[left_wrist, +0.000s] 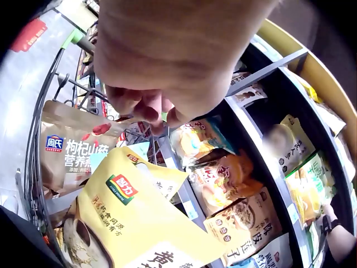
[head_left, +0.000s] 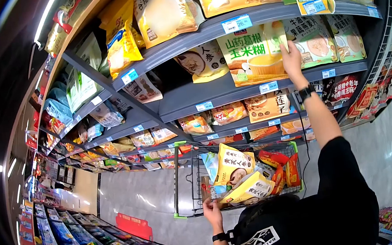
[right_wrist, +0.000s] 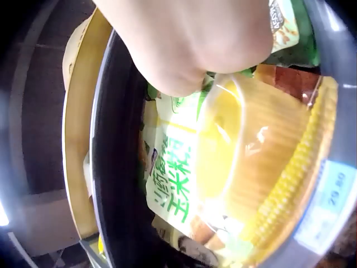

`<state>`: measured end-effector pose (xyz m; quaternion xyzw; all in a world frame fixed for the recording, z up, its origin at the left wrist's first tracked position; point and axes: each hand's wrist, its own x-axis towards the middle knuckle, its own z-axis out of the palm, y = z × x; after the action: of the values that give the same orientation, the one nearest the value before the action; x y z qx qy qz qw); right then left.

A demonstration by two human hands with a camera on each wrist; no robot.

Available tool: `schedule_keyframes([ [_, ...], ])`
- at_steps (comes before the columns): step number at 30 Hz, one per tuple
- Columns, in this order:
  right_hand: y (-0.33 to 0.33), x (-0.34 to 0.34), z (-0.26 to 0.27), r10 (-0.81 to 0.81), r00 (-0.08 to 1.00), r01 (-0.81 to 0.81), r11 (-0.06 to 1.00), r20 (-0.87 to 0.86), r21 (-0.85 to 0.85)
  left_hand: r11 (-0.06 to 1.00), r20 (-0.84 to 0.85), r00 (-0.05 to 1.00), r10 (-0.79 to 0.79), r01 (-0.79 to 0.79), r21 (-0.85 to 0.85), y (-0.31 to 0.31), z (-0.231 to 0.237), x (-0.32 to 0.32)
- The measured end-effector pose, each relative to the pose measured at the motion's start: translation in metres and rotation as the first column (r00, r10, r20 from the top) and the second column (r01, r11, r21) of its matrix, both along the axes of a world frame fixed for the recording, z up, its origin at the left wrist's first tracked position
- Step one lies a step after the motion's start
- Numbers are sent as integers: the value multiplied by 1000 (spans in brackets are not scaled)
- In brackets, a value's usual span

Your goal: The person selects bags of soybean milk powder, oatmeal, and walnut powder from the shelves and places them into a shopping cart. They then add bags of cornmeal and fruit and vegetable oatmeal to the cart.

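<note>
Held upright on the upper shelf is a green-and-yellow corn paste bag [head_left: 251, 57] [right_wrist: 223, 145], gripped at its right side by my right hand [head_left: 292, 64] [right_wrist: 195, 44]. My left hand [head_left: 212, 214] [left_wrist: 162, 61] is low at the near side of the wire cart [head_left: 196, 181], its fingers bent; whether they hold anything is hidden. Beside it in the cart lie yellow bags [head_left: 235, 164] [left_wrist: 134, 206] and a brown bag [left_wrist: 72, 145]. Red packets [head_left: 291, 172] fill the cart's right end.
Grey shelves [head_left: 193, 96] with packed bags curve around the cart. A wire rack [head_left: 391, 35] stands at the right. Behind the cart, grey floor [head_left: 136, 193] extends to a red sign [head_left: 134, 225] and another shelf of boxes at lower left.
</note>
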<state>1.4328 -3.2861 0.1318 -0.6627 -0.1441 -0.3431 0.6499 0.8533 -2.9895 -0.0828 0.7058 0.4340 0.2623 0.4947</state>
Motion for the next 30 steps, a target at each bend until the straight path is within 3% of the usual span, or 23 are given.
schedule_keyframes([
  [3, 6, -59, -8, 135, 989, -129, 988, -59, 86, 1000, 31, 999, -21, 21, -5, 1, 3, 4],
  [5, 7, -97, -16, 176, 979, -164, 980, -105, 111, 984, 29, 984, -177, 177, -21, 6, 8, 8],
  [6, 5, -111, -28, 169, 975, -154, 982, -144, 107, 984, 24, 984, -175, 176, -34, 7, 14, 10],
  [8, 14, -164, -15, 203, 970, -175, 966, -137, 191, 954, 10, 956, -295, 295, -50, 7, 33, 23],
  [10, 19, -193, -37, 44, 994, -43, 999, 100, -21, 921, 30, 920, -390, 390, 23, 0, 70, 42],
  [12, 19, -223, -29, 74, 971, -20, 973, 229, -231, 917, -28, 917, -398, 396, -48, 1, 96, 53],
  [14, 21, -251, -17, 98, 966, -17, 947, 239, -320, 891, 79, 896, -437, 420, 170, 4, 97, 70],
  [18, 22, -278, -22, 124, 957, -18, 927, 261, -376, 863, 79, 866, -494, 479, 159, -19, 158, 95],
  [21, 17, -289, -19, 67, 935, 53, 944, 347, -326, 858, 133, 853, -505, 480, 183, -27, 166, 103],
  [22, 14, -291, -14, 10, 958, 95, 933, 287, -348, 858, 106, 863, -495, 465, 218, -32, 174, 103],
  [25, 10, -291, -27, 44, 988, 6, 943, 145, -332, 828, 49, 851, -523, 494, 264, -36, 175, 102],
  [26, 7, -298, -39, 34, 998, -8, 898, 51, -441, 794, -2, 833, -553, 528, 301, -35, 169, 101],
  [28, 1, -306, -60, 28, 999, -42, 838, -35, -543, 816, -34, 856, -515, 503, 285, -36, 163, 97],
  [30, -6, -316, -73, 55, 985, -138, 828, -166, -544, 882, -16, 889, -458, 457, 118, -32, 145, 90],
])
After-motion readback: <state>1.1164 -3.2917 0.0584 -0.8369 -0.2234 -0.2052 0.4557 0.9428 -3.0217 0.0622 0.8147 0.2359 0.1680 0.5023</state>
